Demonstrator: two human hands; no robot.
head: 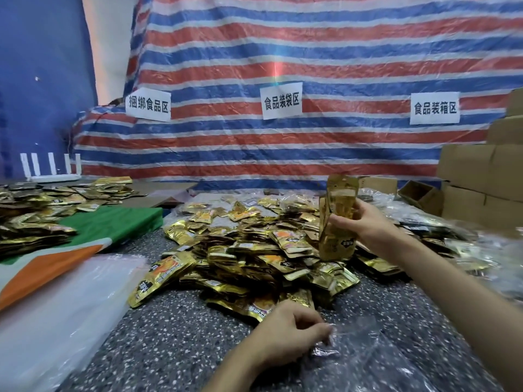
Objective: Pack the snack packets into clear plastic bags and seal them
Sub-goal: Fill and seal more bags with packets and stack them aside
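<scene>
Gold snack packets (338, 219): a small upright stack gripped in the right hand (365, 224), fingers curled round its middle, held above the loose pile (254, 250) of the same packets. Clear plastic bag (365, 343) lies flat on the speckled table (169, 335), just right of the left hand (288, 332), whose fingertips pinch its edge. Pile lies beyond the left hand. Plastic sheets (56, 306) well left of it. Cardboard boxes (481, 176) behind the right hand. Striped tarp (283, 66) at back.
</scene>
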